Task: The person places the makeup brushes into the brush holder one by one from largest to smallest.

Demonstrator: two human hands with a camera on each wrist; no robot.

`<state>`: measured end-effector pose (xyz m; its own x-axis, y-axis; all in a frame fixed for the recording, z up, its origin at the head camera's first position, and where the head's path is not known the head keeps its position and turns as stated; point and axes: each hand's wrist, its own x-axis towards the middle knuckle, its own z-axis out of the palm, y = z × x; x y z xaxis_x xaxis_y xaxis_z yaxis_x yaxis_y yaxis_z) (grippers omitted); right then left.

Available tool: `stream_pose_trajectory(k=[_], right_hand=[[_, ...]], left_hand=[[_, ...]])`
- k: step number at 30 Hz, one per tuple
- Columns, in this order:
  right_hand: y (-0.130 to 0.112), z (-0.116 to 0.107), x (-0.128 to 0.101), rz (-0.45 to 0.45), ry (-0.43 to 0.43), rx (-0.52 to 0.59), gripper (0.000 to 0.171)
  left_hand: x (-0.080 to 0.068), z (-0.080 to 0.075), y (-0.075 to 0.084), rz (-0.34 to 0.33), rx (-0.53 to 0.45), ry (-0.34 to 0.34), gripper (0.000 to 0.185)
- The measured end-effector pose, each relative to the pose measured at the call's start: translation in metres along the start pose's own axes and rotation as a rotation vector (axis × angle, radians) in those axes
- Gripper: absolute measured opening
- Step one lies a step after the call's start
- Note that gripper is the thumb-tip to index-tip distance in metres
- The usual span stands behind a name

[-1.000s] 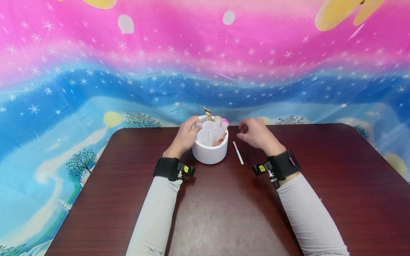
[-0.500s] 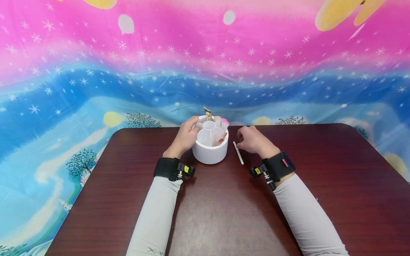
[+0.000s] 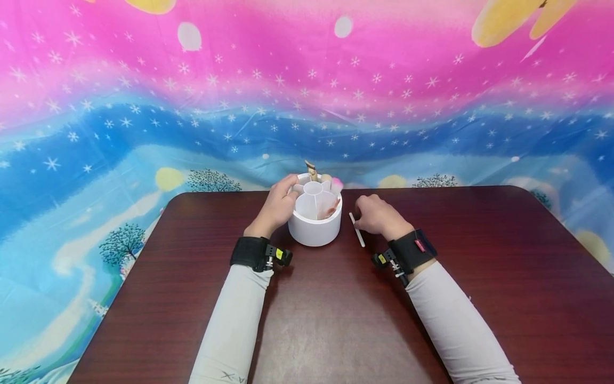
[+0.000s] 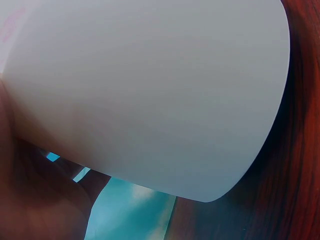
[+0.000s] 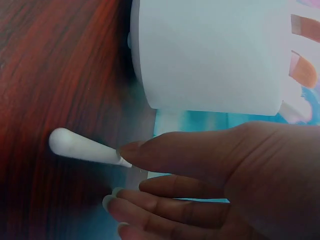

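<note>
A white round organizer [image 3: 314, 232] with inner compartments stands upright on the table. My left hand [image 3: 277, 204] grips its left rim; in the left wrist view the organizer's smooth white wall [image 4: 165, 100] fills most of the picture, with part of that hand [image 4: 40, 205] at lower left. Right of the organizer lies a slim white stick [image 3: 358, 234]. Over its far end hovers my right hand [image 3: 381, 217]. Seen from the right wrist, the thumb overlaps the narrow end of the stick [image 5: 82, 146], while the other fingers stay apart from the thumb; contact is unclear.
In the organizer stand a gold item [image 3: 311, 169], a pink-and-white tip [image 3: 337, 184] and a brownish piece [image 3: 332, 208]. The dark red-brown table [image 3: 312, 320] reaches back to a patterned pink and blue cloth [image 3: 307, 106] behind its far edge.
My right hand has come down, toward me and slightly left, to the white stick. The left hand and the organizer stay in place, and the stick has not moved.
</note>
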<state>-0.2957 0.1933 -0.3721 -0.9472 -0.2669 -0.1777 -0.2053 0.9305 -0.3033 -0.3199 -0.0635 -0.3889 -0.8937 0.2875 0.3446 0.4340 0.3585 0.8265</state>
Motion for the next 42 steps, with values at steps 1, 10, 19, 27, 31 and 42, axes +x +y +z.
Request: stream_pose_trajectory(k=[1, 10, 19, 27, 31, 42], right_hand=[[0.0, 0.0, -0.001, -0.004, 0.001, 0.003, 0.007], [0.002, 0.002, -0.002, -0.011, -0.019, 0.02, 0.004], [0.003, -0.005, -0.001, -0.019, 0.055, 0.039, 0.006], [-0.001, -0.02, -0.008, -0.059, 0.223, 0.15, 0.01], [-0.005, -0.026, -0.012, -0.067, 0.247, 0.2, 0.015], [-0.017, -0.039, -0.024, -0.149, 0.394, 0.261, 0.012]], left_hand=[[0.0, 0.0, 0.0, 0.002, 0.0, 0.0, 0.019], [0.001, 0.0, 0.0, 0.006, 0.003, 0.005, 0.018], [0.001, 0.0, 0.001, -0.002, 0.006, 0.004, 0.017], [0.001, 0.0, -0.001, 0.001, 0.006, 0.005, 0.017], [0.001, 0.0, -0.001, -0.001, 0.006, 0.005, 0.018], [0.0, 0.0, 0.0, -0.006, 0.006, -0.001, 0.019]])
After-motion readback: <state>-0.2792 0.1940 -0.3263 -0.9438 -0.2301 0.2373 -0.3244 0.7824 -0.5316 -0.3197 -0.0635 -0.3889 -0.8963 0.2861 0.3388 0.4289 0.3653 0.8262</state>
